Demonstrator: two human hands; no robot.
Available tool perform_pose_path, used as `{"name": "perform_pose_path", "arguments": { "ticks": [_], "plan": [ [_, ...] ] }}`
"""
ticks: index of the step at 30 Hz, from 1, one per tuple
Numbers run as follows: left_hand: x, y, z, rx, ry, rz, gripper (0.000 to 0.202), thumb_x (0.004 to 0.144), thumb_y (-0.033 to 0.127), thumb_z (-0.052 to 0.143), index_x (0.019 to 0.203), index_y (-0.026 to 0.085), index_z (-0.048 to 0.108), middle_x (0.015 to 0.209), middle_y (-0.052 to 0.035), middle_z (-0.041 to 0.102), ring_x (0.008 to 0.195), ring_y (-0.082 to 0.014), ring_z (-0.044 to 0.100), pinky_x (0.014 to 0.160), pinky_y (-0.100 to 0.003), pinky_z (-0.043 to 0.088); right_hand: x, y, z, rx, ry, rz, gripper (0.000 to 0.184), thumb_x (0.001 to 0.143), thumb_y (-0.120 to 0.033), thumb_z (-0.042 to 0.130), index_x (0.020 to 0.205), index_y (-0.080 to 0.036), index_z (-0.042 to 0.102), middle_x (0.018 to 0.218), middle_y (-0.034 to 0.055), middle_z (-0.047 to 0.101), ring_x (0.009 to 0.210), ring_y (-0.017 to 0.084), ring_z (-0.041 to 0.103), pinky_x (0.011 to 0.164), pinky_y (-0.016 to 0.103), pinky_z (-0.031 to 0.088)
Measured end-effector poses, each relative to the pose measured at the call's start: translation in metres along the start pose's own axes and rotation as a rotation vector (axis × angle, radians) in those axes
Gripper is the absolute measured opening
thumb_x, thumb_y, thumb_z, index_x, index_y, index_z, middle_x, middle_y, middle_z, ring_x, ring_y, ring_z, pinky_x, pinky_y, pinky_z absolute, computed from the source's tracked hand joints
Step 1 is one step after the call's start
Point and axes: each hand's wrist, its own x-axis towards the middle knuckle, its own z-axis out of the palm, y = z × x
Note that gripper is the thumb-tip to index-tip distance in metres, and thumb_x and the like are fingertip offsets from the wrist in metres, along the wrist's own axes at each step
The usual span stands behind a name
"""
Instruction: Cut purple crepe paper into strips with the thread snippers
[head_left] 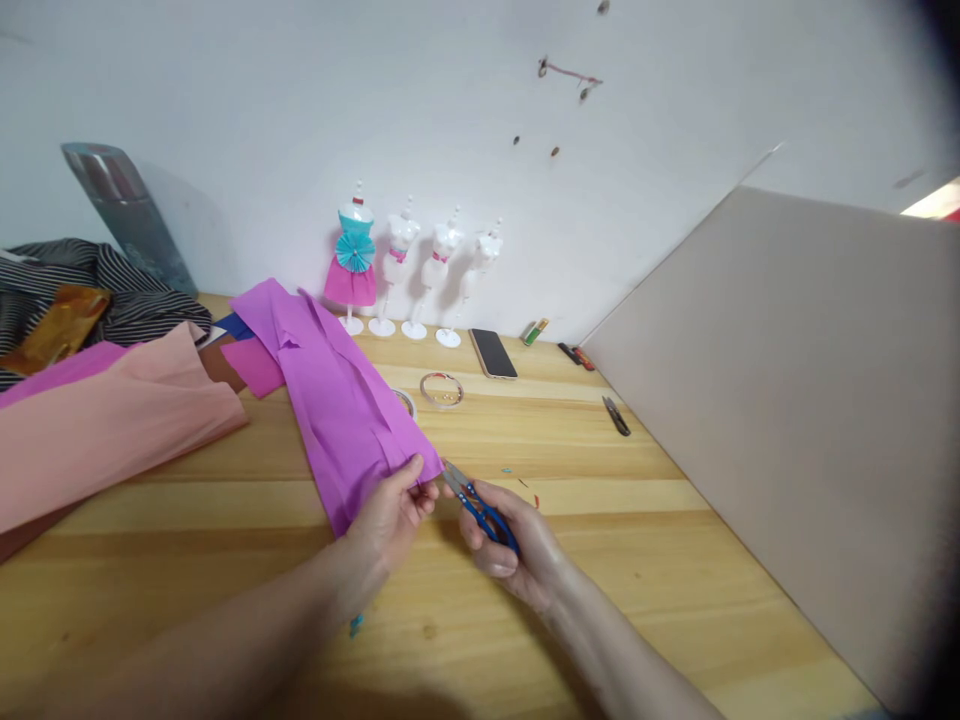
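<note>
Clearance: I find open table [660,560] at near right, bounded by the grey partition [810,400]. To the left, pink paper [112,430] and the purple sheet [337,400] block passage. The tape ring [442,389], phone [493,353] and mannequins [405,270] crowd the rear.

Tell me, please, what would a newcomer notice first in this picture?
The bright purple paper lies across the middle of the wooden table, its near corner pinched by the left hand, while the right hand holds small blue scissors just beside that corner. Behind, against the white wall, stand four tiny mannequins, the leftmost in a turquoise and pink dress.
</note>
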Motion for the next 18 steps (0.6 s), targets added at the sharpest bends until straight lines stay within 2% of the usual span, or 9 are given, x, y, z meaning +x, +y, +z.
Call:
{"name": "perform_pose_path", "arguments": {
  "ticks": [6, 10, 13, 18],
  "plan": [
    [0.000, -0.001, -0.001, 0.002, 0.013, 0.002, 0.017, 0.070, 0.016, 0.075, 0.064, 0.010, 0.061, 0.056, -0.0039, 0.063, 0.049, -0.0084, 0.053, 0.047, -0.017, 0.039, 0.005, 0.000, 0.002, 0.038, 0.003, 0.004, 0.028, 0.075, -0.036, 0.066, 0.085, -0.010, 0.065, 0.046, 0.0017, 0.062, 0.026, 0.001, 0.021, 0.030, 0.015, 0.010],
    [-0.001, -0.002, -0.001, 0.008, 0.015, -0.006, 0.016, 0.078, 0.014, 0.067, 0.065, 0.009, 0.061, 0.057, -0.0061, 0.064, 0.049, -0.0087, 0.053, 0.046, -0.017, 0.038, 0.005, 0.000, 0.005, 0.018, 0.008, -0.028, 0.030, 0.073, -0.038, 0.067, 0.084, -0.011, 0.063, 0.046, 0.0014, 0.062, 0.026, 0.001, 0.023, 0.030, 0.015, 0.011],
    [-0.001, -0.002, -0.001, 0.007, 0.014, -0.020, 0.018, 0.086, 0.012, 0.058, 0.068, 0.008, 0.061, 0.059, -0.0070, 0.064, 0.048, -0.0083, 0.053, 0.045, -0.017, 0.039, 0.005, 0.002, 0.006, -0.076, 0.031, -0.115, 0.036, 0.071, -0.043, 0.070, 0.088, -0.012, 0.061, 0.047, 0.0003, 0.061, 0.027, 0.002, 0.025, 0.030, 0.015, 0.012],
    [-0.001, -0.001, 0.000, -0.031, 0.070, -0.025, 0.015, 0.085, 0.008, 0.057, 0.070, 0.010, 0.060, 0.059, -0.0027, 0.062, 0.046, -0.0078, 0.054, 0.044, -0.017, 0.040, 0.005, 0.010, 0.002, -0.330, 0.080, -0.288, 0.044, 0.074, -0.051, 0.068, 0.095, -0.013, 0.058, 0.052, -0.0007, 0.062, 0.028, 0.002, 0.027, 0.031, 0.016, 0.012]
  ]
}}
